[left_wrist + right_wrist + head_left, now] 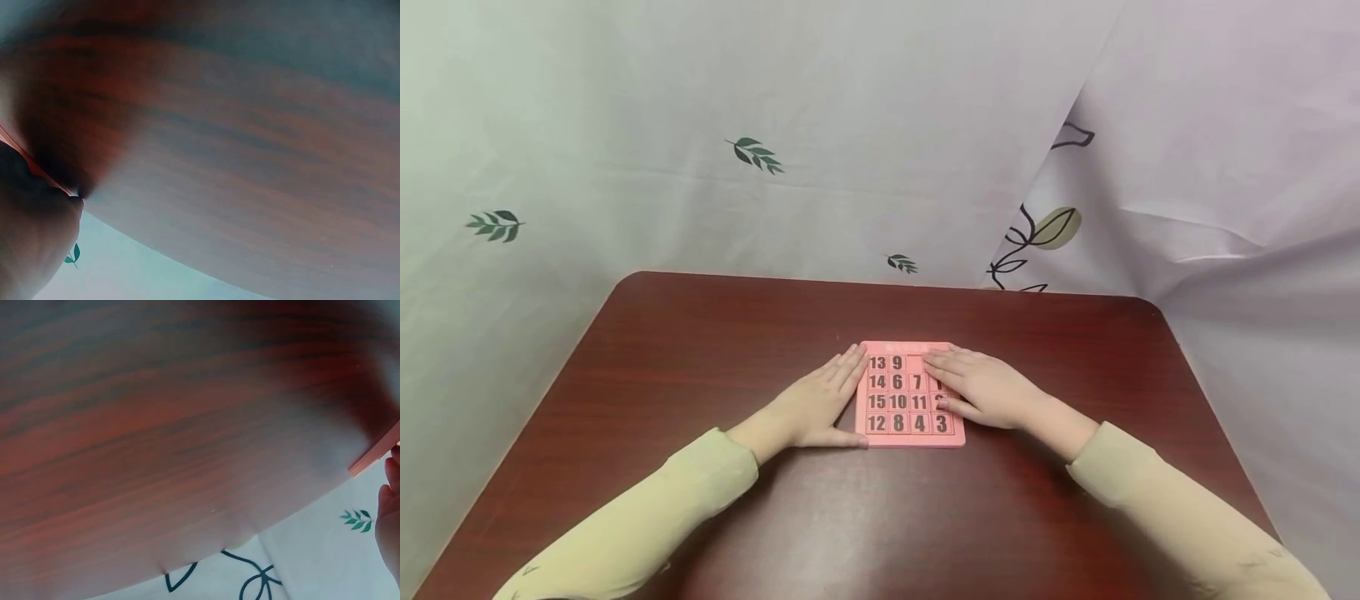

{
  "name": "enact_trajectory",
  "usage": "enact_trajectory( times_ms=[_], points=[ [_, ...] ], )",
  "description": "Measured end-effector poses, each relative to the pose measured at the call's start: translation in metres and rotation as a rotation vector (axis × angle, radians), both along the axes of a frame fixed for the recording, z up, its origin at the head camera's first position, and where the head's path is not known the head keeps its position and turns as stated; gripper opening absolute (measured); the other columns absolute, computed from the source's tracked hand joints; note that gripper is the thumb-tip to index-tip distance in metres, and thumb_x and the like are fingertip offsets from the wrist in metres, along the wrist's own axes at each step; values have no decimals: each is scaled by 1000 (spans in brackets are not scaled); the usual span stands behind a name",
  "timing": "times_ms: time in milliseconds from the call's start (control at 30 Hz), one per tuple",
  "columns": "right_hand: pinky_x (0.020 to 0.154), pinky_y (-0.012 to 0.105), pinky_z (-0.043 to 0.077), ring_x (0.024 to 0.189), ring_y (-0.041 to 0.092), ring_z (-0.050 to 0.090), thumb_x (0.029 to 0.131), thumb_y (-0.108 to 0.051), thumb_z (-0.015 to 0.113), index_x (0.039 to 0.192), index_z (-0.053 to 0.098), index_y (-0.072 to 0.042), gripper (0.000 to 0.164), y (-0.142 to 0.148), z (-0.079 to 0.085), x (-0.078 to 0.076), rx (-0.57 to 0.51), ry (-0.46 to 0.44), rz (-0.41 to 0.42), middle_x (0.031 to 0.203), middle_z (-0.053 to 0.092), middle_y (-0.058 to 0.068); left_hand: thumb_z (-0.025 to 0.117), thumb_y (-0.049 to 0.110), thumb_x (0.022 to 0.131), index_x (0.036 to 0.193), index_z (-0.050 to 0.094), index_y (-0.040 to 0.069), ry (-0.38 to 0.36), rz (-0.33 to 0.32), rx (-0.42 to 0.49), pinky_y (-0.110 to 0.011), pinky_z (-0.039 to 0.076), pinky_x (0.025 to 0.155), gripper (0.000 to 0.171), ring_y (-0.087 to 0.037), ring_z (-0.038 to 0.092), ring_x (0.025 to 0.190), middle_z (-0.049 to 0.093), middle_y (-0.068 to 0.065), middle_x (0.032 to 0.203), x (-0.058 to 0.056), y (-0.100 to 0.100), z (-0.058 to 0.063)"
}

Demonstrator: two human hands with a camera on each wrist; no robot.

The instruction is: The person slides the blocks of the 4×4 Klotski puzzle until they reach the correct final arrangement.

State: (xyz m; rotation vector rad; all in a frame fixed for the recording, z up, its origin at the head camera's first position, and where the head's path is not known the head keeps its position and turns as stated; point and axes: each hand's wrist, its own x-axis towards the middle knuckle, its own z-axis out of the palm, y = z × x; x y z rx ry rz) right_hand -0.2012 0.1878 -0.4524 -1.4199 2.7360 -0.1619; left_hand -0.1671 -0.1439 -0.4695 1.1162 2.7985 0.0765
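Nearest you, at the lower left and lower right of the frame, are your pale yellow-green fabric sleeves (647, 504), resting over the dark red-brown wood-grain surface (1045, 508). Past the cuffs, your left grip (820, 404) is released: its fingers lie straight along the left edge of the pink, flat, rectangular number-slide puzzle (908, 400), thumb at the lower left corner. Your right grip (988, 387) is unclenched too — straight fingers reach over the upper right of the board, the thumb rests on the right column, and part of that column is hidden.

The puzzle lies flat on the surface, just below the middle of the frame. What looks like the vacant slot (915, 363) is in its top row, right of the pink 9 tile (897, 363) and above the pink 7 tile (917, 382). The numbers stand out of order, so you seem to be partway through sliding tiles, with your left side steadying the board. The next move would call for light fingertip pressure on one neighbour of that slot — pushed straight, not diagonally.

Farthest off, a whitish, leaf-printed cloth (880, 100) fills the upper frame.
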Motion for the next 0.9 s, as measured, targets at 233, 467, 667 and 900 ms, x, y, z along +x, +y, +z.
enact_trajectory(
  times_ms=[233, 467, 667, 900],
  points=[
    [130, 50, 36, 156, 28, 44, 104, -42, 63, 157, 52, -9, 64, 6, -1, -1, -40, 8, 1, 164, 51, 8, 60, 80, 90, 167, 13, -6, -3, 1, -1, -45, 21, 136, 125, -37, 12, 167, 6, -25, 178, -1, -1, 0],
    [131, 48, 35, 157, 26, 43, 105, -43, 60, 160, 49, -10, 64, -14, 1, -3, -41, 4, 46, 167, 48, 6, 58, 81, 90, 167, 13, -7, 4, -5, -16, -45, 21, 136, 126, -37, 11, 167, 7, -26, 177, -2, -2, -2],
    [131, 47, 34, 158, 24, 41, 107, -46, 57, 162, 45, -11, 67, -32, 1, -6, 10, -24, 61, 170, 43, 5, 58, 81, 90, 167, 15, -6, 6, -1, -16, -44, 20, 136, 124, -36, 11, 167, 7, -25, 177, -2, 0, -4],
    [131, 45, 34, 159, 24, 39, 107, -47, 56, 163, 43, -11, 68, -34, -2, -8, 36, -42, 56, 171, 41, 5, 57, 81, 91, 167, 14, -6, 8, -2, -28, -44, 20, 136, 123, -36, 11, 167, 7, -25, 177, -2, 0, -5]
  ],
)
